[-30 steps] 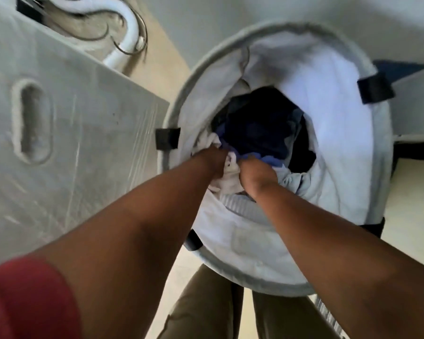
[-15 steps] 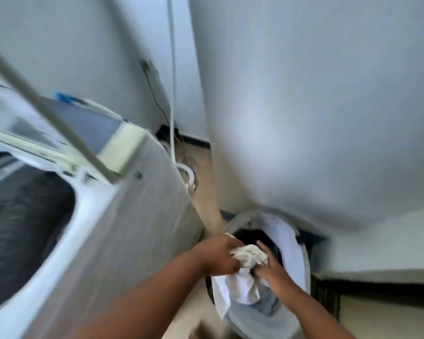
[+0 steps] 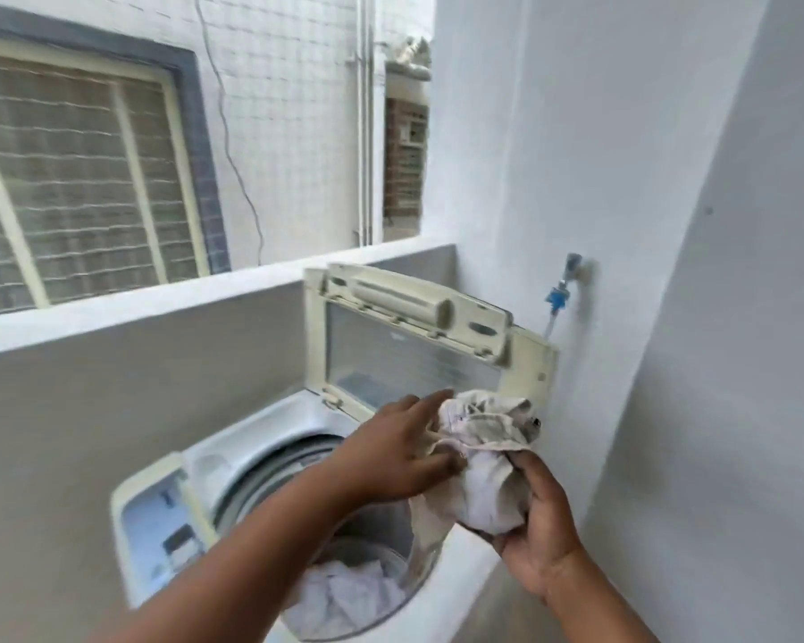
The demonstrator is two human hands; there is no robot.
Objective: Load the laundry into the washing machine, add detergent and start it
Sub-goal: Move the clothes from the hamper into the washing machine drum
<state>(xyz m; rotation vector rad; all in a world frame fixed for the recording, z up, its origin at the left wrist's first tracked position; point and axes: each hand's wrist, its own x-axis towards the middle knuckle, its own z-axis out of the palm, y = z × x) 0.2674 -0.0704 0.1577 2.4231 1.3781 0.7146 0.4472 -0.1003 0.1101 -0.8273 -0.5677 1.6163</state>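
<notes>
Top-load washing machine [image 3: 465, 563], white plastic body w/ rounded rim, lid [image 3: 405, 345] flipped up: cream plastic frame around a clear ribbed window, leaning back toward the pale painted wall [image 3: 623, 178]. Control panel [image 3: 163, 526] at the machine's left edge, pale blue/grey face, details blurred. Drum opening round, metal rim; white laundry [image 3: 349, 591], crumpled & soft, already lies in the drum.

Over the opening, both hands hold a bunched off-white garment [image 3: 483, 461]: thin creased cloth w/ a stitched hem edge, greyish folds on top, one end trailing down past the drum's rim. Left hand [image 3: 391, 452] at the cloth's left side, index finger stretched along its top, thumb under, pinching it. Right hand [image 3: 539, 540] cups the bundle from below/right, fingers curled round it.

Blue-tipped water tap [image 3: 562, 290] on the wall, just right of the lid. Behind, a low grey parapet ledge [image 3: 135, 308], then a tiled building w/ a barred window [image 3: 75, 178].
</notes>
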